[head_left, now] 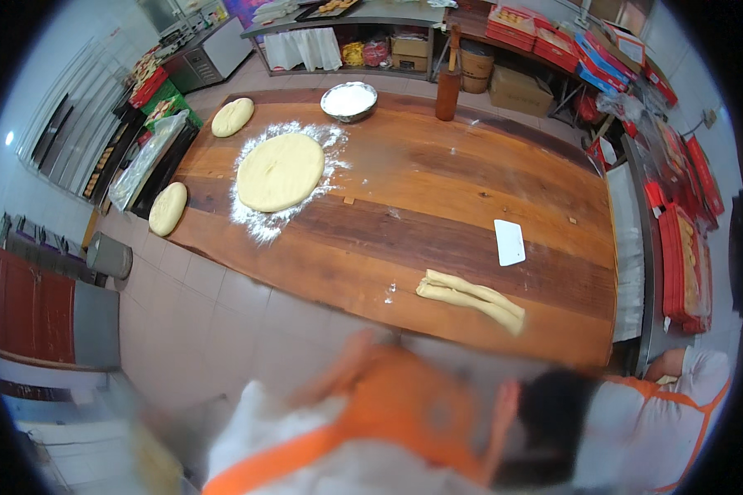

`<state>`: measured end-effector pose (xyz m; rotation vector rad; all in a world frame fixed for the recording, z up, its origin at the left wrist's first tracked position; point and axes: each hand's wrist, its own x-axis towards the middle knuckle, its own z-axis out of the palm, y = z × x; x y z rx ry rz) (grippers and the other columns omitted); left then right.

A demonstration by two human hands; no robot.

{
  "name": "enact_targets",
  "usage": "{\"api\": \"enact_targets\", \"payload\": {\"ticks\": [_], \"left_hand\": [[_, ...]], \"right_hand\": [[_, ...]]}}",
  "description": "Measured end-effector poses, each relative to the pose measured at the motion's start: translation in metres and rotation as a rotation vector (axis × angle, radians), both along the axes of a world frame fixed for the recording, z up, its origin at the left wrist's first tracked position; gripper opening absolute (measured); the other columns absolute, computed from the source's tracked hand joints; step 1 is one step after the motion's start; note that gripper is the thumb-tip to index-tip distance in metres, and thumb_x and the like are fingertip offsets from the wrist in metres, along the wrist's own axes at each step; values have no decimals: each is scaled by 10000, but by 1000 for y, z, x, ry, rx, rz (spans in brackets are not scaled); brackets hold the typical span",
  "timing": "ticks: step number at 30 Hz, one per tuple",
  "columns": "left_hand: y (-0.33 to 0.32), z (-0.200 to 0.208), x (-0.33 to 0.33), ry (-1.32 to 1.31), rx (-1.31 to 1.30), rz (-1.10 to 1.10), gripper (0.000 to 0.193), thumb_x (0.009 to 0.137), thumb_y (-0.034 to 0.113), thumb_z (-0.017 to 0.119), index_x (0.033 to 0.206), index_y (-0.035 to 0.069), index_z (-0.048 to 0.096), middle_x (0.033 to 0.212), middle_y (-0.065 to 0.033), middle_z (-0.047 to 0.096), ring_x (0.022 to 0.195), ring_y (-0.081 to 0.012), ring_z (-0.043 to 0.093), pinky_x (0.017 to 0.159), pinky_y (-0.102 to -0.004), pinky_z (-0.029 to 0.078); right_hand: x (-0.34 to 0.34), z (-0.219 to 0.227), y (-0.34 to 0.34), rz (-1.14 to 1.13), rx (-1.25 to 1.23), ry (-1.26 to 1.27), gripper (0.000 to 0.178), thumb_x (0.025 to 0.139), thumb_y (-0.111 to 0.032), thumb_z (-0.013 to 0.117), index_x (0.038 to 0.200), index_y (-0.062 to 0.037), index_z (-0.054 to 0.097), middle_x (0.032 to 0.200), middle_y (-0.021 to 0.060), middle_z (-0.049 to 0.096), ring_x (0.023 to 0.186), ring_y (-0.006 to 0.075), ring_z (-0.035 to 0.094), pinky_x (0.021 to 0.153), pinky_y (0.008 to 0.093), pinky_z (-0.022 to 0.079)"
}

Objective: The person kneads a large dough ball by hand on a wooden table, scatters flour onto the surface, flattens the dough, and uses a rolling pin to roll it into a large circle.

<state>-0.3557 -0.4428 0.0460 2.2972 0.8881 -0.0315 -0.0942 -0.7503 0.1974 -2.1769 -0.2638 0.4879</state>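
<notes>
My left hand point(353, 356) is in front of my orange apron, below the table's near edge, smeared by motion. To the right of the apron, my right hand point(506, 404) is low and blurred too; its fingers cannot be made out. Nearest to both hands, two joined strips of dough point(475, 299) lie by the near edge of the wooden table point(421, 206). Beyond them rests a white scraper point(510, 242). A large flattened round of dough point(281, 172) sits on scattered flour at the far left, with smaller dough pieces point(233, 117) point(168, 209) near the table's left side.
A bowl of flour point(349, 101) and an upright wooden rolling pin point(448, 87) stand along the far edge. A co-worker point(644, 421) in an orange apron is close on my right. Red trays point(681, 268) line the right counter; a grey bin point(109, 256) stands left.
</notes>
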Motion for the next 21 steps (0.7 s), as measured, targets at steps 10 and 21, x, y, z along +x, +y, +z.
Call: {"api": "enact_targets", "payload": {"ticks": [10,21], "left_hand": [[129,25,44,-80,69,229,535,775,162,609,1250,1,422,1308,-223,405,1202,-391,383,1006,-442,320],[384,-31,175,-227,344,-192,442,798,185,534,1210,35,473,1312,-125,433,1235,-267,374,1051,-396,265]], "right_hand": [[48,4,204,518,-48,-33,389,909,-195,492,1243,2,460,1243,180,501,1179,299,459,993,361,345],[234,54,573,1159,-558,-1188,569,705,-103,626,1250,-74,466,1349,129,395,1305,288,287,1088,480,182]]}}
